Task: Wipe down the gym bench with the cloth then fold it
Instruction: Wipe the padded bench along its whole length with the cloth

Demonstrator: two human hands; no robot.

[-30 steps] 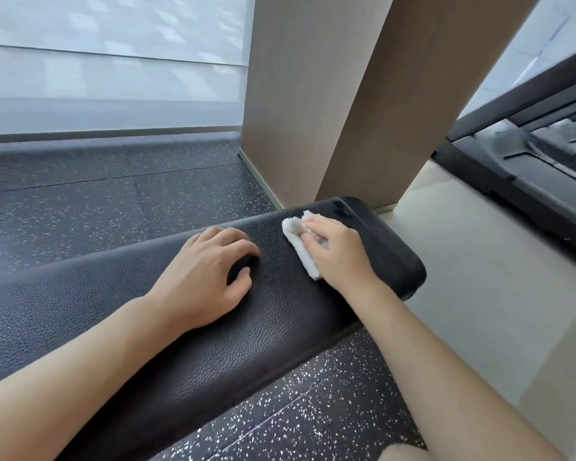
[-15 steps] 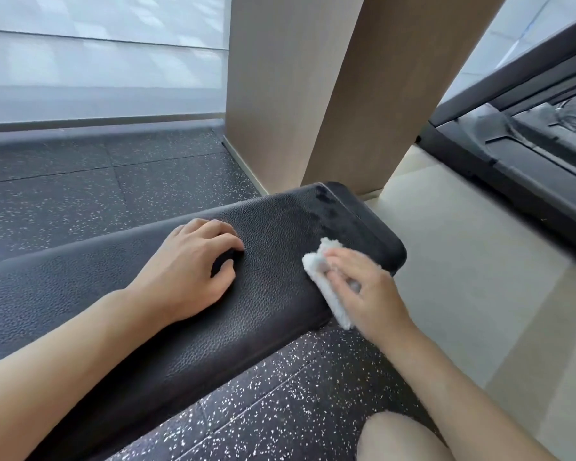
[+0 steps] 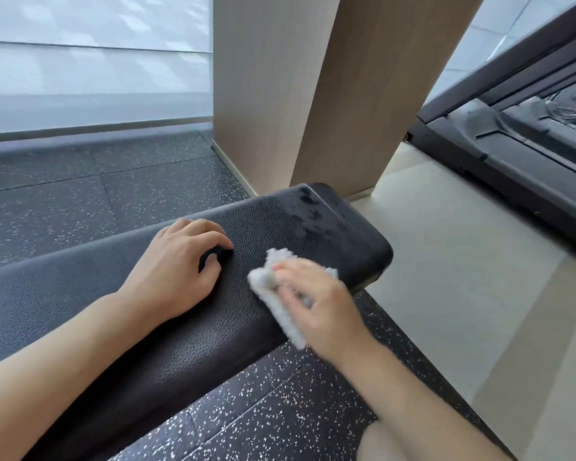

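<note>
The right hand (image 3: 316,304) presses a small white cloth (image 3: 276,294) onto the near end of the bench (image 3: 80,294), close to its front edge. Its grip is loose rather than clenched: the fingers lie fairly flat across the bunched cloth, pinning it to the black padding, with part of the cloth poking out past the fingertips and part trailing down over the front edge; the hand is blurred, so how the thumb sits cannot be told. The left hand (image 3: 177,271) holds nothing and rests on top of the padding just beside the cloth, fingers curled loosely with the tips touching the surface, steadying the body. The step in hand looks like wiping, with folding not yet begun. To do it well, it seems wise to keep the palm flat and the pressure even, work in overlapping strokes along the padding, and carry each stroke over the rounded front edge and the end corner. The damp-looking streaks near the far end suggest that part has been covered, while the long stretch under and behind the left hand likely remains, so that hand will need to lift away. The bench's long axis runs from lower left to upper right, its rounded end pointing toward the pale pillar (image 3: 313,94).
</note>
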